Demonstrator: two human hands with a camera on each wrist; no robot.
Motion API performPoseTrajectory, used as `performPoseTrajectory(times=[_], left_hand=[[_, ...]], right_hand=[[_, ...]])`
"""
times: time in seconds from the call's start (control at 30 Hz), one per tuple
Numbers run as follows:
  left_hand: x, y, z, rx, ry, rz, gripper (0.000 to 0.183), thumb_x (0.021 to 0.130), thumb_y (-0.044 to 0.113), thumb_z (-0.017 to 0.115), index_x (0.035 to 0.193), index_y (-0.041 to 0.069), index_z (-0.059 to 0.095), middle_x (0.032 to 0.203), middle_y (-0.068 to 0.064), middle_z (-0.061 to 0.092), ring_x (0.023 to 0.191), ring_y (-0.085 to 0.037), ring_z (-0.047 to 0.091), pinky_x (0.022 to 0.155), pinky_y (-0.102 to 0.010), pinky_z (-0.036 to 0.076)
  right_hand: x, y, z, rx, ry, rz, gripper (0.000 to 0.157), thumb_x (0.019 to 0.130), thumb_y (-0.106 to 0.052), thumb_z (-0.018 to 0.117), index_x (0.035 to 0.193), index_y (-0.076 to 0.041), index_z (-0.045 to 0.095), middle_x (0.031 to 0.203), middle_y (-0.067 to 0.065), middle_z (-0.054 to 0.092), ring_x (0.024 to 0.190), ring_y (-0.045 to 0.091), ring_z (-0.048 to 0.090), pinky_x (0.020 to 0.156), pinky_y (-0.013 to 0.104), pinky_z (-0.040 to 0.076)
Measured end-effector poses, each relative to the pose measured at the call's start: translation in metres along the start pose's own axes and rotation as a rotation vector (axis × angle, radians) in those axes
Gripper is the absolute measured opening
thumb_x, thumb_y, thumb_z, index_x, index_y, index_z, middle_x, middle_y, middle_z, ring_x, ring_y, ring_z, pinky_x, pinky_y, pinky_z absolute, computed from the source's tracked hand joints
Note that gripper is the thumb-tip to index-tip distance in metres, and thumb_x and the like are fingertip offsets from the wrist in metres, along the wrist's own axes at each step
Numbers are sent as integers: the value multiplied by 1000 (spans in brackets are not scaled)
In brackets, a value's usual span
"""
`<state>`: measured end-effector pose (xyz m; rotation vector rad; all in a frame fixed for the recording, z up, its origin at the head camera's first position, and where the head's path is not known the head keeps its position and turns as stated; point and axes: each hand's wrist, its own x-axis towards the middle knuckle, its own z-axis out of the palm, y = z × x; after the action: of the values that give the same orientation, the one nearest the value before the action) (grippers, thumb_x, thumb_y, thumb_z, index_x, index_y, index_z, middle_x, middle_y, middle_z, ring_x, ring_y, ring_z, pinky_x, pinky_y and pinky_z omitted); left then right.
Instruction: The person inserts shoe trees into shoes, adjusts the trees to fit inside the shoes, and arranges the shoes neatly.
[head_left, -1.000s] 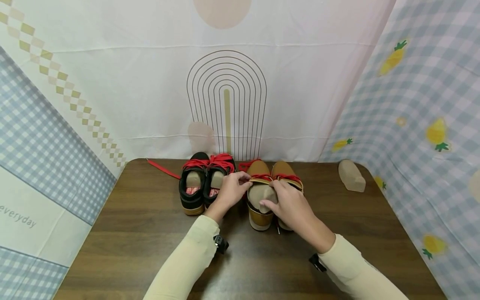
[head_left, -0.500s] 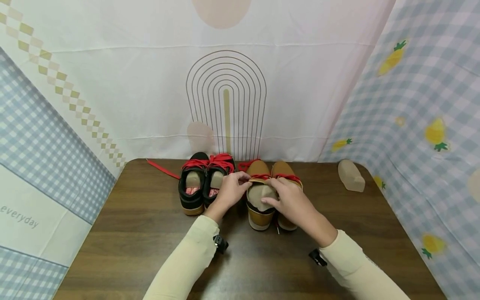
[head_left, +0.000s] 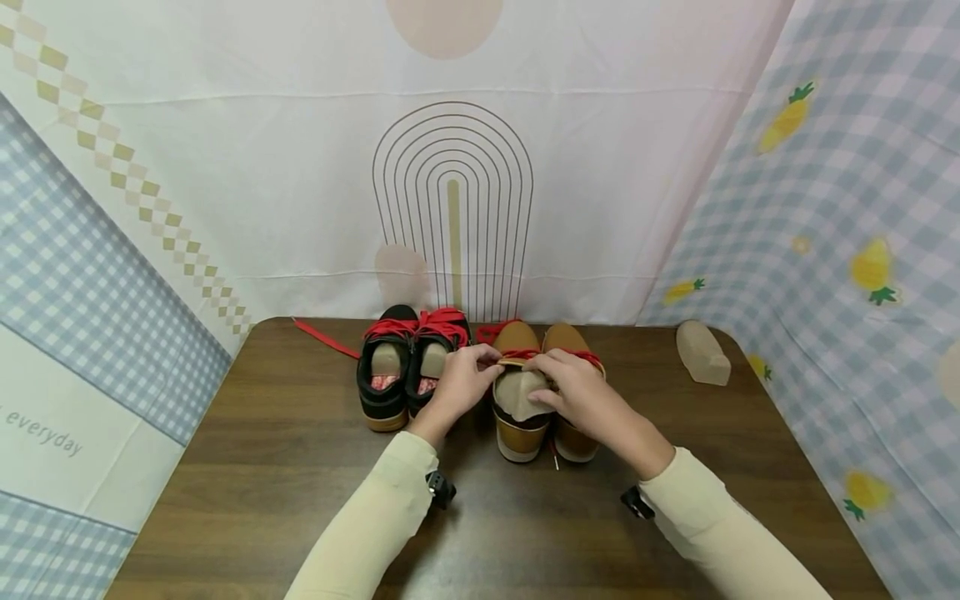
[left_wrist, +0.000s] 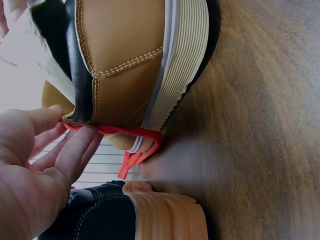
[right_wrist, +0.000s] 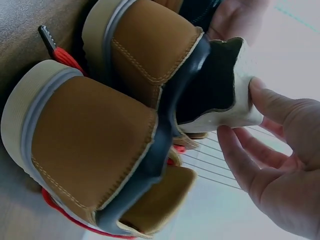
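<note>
A pair of tan shoes with red laces stands mid-table; the left tan shoe has a beige molded shoe insert poking up from its opening. My left hand pinches this shoe's left collar edge beside the lace, thumb inside and fingers outside in the left wrist view. My right hand holds the insert; in the right wrist view its thumb is on the hollow insert and the index finger at its lower edge. The insert's front end is hidden inside the shoe. Close alongside stands the right tan shoe.
To the left stand a black shoe and its mate with red laces, beige inserts inside both. One red lace trails over the wooden table. Another beige insert lies at the back right. Curtains hang behind.
My right hand has shifted slightly left with the insert, whose visible end now tilts farther forward over the shoe's opening. The left hand has stayed in place.
</note>
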<state>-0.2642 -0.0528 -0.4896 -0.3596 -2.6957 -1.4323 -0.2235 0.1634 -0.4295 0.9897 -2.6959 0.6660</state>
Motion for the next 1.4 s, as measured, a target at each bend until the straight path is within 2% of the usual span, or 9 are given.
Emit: performPoseTrajectory(times=[0.3,0.5,0.9,1.1,1.4], left_hand=[[0,1,0,-6,-16,-7,13,97,15,73,108,10,76,104,-6,78,96,-21,73,82,-35,60],[0,2,-1,-6,-10,-11,13,97,14,73,109,10,77,106,-6,78,96,-23,73,83,-38,60],[0,1,1,-9,-5,-3,12,96,14,74,107,10,77,103,-6,78,93,-21,73,79,-35,60],[0,1,0,-4,-11,-4,12,97,13,73,108,10,77,103,-5,78,92,-20,73,78,-33,59],[0,2,0,-9,-12,-13,12,97,13,73,108,10,77,103,-5,78,94,-22,74,80,-36,60]], right_hand=[[7,10,18,3,22,35,35,84,-20,85,113,-7,72,102,8,66,86,19,60,75,37,52],[7,13,25,-6,50,33,34,84,-20,86,112,-6,73,103,8,64,86,19,61,75,38,54],[6,10,29,-27,71,67,33,85,-21,85,112,-8,73,106,8,64,90,22,66,79,39,57],[7,10,30,-81,61,101,34,84,-26,86,112,-11,75,106,9,64,94,28,62,82,44,55],[11,16,20,-73,28,68,25,87,-24,84,107,-12,76,102,8,63,92,28,57,80,43,50]])
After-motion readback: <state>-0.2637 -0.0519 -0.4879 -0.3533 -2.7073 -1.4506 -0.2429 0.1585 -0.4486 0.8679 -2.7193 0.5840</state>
